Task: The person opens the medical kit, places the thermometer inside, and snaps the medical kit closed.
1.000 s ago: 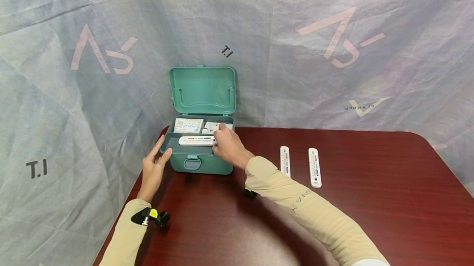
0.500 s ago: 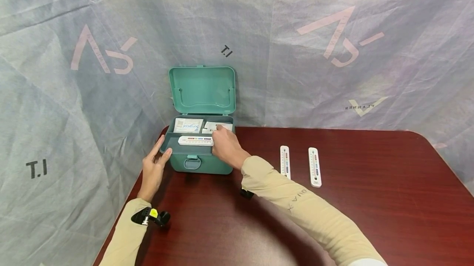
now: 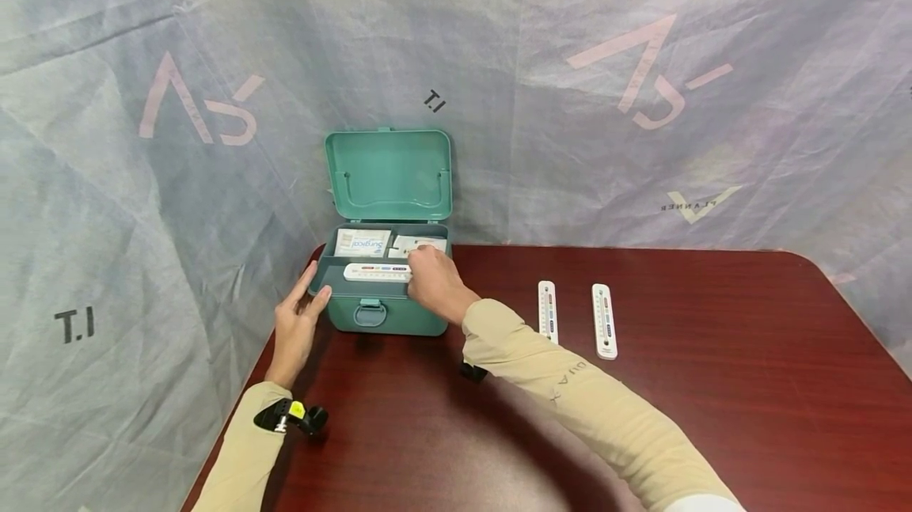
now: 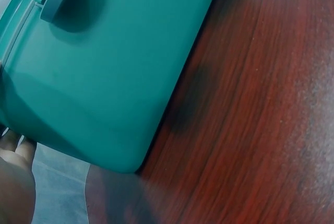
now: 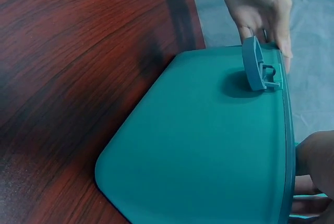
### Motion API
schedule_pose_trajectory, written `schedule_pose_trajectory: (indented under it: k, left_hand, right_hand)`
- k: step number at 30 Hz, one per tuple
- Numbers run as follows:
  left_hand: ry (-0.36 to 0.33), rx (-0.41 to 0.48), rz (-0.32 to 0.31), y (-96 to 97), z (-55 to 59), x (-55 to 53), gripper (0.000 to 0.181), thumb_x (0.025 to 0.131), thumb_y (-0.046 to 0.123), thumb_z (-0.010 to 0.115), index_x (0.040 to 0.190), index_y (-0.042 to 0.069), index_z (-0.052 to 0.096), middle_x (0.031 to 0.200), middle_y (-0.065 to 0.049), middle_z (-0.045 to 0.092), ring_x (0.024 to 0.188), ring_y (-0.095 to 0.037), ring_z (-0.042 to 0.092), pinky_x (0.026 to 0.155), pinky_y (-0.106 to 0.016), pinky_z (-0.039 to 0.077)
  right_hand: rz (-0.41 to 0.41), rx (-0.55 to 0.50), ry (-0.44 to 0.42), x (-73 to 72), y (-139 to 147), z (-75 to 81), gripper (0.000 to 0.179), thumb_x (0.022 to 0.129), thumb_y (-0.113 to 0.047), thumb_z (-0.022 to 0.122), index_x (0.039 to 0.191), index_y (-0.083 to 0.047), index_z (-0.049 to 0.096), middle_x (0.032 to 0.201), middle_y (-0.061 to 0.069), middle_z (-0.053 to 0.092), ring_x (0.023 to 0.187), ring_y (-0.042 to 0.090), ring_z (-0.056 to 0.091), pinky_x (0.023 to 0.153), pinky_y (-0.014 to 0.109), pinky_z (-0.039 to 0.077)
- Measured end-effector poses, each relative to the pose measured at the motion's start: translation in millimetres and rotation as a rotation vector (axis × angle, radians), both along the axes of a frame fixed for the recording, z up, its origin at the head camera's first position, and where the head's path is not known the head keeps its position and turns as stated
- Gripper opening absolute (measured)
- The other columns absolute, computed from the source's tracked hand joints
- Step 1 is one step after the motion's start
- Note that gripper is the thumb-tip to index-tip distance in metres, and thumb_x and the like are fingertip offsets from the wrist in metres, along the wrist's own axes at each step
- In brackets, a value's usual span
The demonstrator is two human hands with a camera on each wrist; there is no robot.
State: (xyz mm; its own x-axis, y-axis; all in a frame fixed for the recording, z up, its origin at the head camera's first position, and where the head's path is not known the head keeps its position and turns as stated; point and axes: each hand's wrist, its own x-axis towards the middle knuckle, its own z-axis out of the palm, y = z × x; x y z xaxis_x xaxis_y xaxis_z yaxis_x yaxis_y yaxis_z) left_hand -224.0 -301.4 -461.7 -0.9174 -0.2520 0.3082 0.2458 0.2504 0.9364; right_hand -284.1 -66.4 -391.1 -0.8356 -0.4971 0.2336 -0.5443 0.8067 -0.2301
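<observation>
A teal storage box [image 3: 390,319] stands with its lid raised at the table's back left. Across its front compartment lies a white thermometer [image 3: 376,272], printed side up. My right hand [image 3: 436,281] holds the thermometer's right end, which the fingers hide. At the box's left side is my left hand [image 3: 293,330], its fingers fairly straight, the thumb touching the front left corner. In the right wrist view, my right hand [image 5: 319,164] reaches over the box rim; my left hand [image 5: 261,2] is at the far end. The left wrist view shows the box front [image 4: 115,72] and its latch.
Two more white thermometers, a nearer one [image 3: 547,310] and a farther one [image 3: 605,322], lie on the dark red table [image 3: 712,385] to the right. The box's rear compartments hold a "Surgical" packet [image 3: 362,243] and another white packet [image 3: 406,246]. Grey sheeting [image 3: 513,100] hangs behind.
My right hand has shifted slightly left along the thermometer's end and covers a little more of it. The left hand and the box stay where they were.
</observation>
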Motion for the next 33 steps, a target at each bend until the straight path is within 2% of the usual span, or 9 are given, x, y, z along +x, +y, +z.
schedule_pose_trajectory:
  k: [1, 4, 8, 10, 14, 17, 19, 22, 33]
  left_hand:
    - [-0.002, 0.000, -0.001, 0.2, 0.0, 0.2, 0.052, 0.091, 0.022, 0.065, 0.140, 0.020, 0.047, 0.147, -0.002, 0.040, 0.136, -0.008, 0.031, 0.106, -0.027, 0.032]
    - [-0.023, 0.009, -0.012, 6.3, 11.2, 6.1, 0.054, 0.092, 0.019, 0.064, 0.142, 0.015, 0.045, 0.148, -0.003, 0.038, 0.137, -0.011, 0.029, 0.108, -0.035, 0.030]
    - [-0.049, 0.015, -0.017, 14.7, 24.7, 13.6, 0.055, 0.092, 0.014, 0.063, 0.142, 0.007, 0.042, 0.149, -0.005, 0.037, 0.138, -0.016, 0.028, 0.109, -0.045, 0.027]
    - [-0.044, 0.015, -0.017, 15.2, 24.3, 13.4, 0.055, 0.092, 0.014, 0.064, 0.142, 0.007, 0.043, 0.148, -0.006, 0.037, 0.138, -0.016, 0.028, 0.109, -0.045, 0.027]
    - [-0.036, 0.015, -0.014, 15.2, 24.9, 13.2, 0.054, 0.092, 0.013, 0.063, 0.142, 0.007, 0.043, 0.149, -0.009, 0.037, 0.138, -0.017, 0.028, 0.108, -0.041, 0.029]
    - [-0.030, 0.019, -0.010, 14.8, 25.3, 13.1, 0.054, 0.092, 0.012, 0.063, 0.142, 0.007, 0.043, 0.148, -0.010, 0.037, 0.138, -0.018, 0.030, 0.105, -0.029, 0.034]
    - [-0.028, 0.022, -0.012, 15.3, 25.4, 12.5, 0.053, 0.092, 0.012, 0.063, 0.142, 0.008, 0.044, 0.148, -0.009, 0.037, 0.137, -0.018, 0.030, 0.102, -0.022, 0.036]
    - [-0.032, 0.012, -0.016, 16.5, 25.1, 11.0, 0.054, 0.092, 0.013, 0.063, 0.142, 0.008, 0.044, 0.148, -0.008, 0.038, 0.137, -0.017, 0.030, 0.101, -0.019, 0.036]
    - [-0.037, 0.001, 0.011, 15.7, 26.8, 13.2, 0.053, 0.092, 0.013, 0.064, 0.141, 0.009, 0.045, 0.148, -0.010, 0.038, 0.138, -0.016, 0.030, 0.106, -0.024, 0.031]
  right_hand:
    - [0.006, -0.016, 0.004, -0.1, 0.8, 0.5, 0.014, 0.079, 0.001, 0.059, 0.083, -0.005, 0.071, 0.080, 0.008, 0.064, 0.076, 0.022, 0.063, 0.063, 0.030, 0.053]
    - [0.026, -0.064, 0.013, 0.5, 3.8, 3.8, 0.014, 0.077, 0.003, 0.058, 0.077, -0.007, 0.068, 0.074, 0.006, 0.061, 0.073, 0.021, 0.062, 0.057, 0.029, 0.050]
    - [0.045, -0.116, 0.016, 1.8, 9.0, 11.6, 0.017, 0.076, 0.003, 0.059, 0.064, -0.009, 0.057, 0.065, 0.003, 0.052, 0.062, 0.013, 0.051, 0.047, 0.025, 0.038]
    - [0.047, -0.139, 0.008, 2.6, 11.9, 16.1, 0.017, 0.075, 0.002, 0.060, 0.063, -0.009, 0.055, 0.065, 0.003, 0.049, 0.060, 0.013, 0.046, 0.046, 0.025, 0.034]
    - [0.043, -0.200, -0.030, 5.0, 17.6, 25.4, 0.008, 0.077, 0.000, 0.062, 0.079, -0.004, 0.068, 0.078, 0.006, 0.057, 0.067, 0.017, 0.052, 0.050, 0.028, 0.042]
    - [0.033, -0.221, -0.069, 6.4, 21.6, 31.2, 0.016, 0.079, -0.003, 0.063, 0.094, -0.004, 0.071, 0.088, 0.007, 0.061, 0.074, 0.019, 0.057, 0.056, 0.031, 0.048]
    - [0.023, -0.221, -0.087, 7.1, 25.0, 33.9, 0.019, 0.080, -0.005, 0.064, 0.097, -0.004, 0.071, 0.091, 0.007, 0.061, 0.077, 0.020, 0.057, 0.059, 0.032, 0.049]
    - [0.013, -0.225, -0.089, 7.9, 30.8, 35.9, 0.019, 0.080, -0.007, 0.066, 0.098, -0.006, 0.071, 0.092, 0.007, 0.061, 0.080, 0.019, 0.058, 0.062, 0.032, 0.050]
    - [0.054, -0.326, -0.068, 14.6, 43.7, 42.0, 0.018, 0.079, -0.006, 0.066, 0.097, -0.009, 0.070, 0.094, 0.008, 0.063, 0.080, 0.019, 0.059, 0.063, 0.032, 0.050]
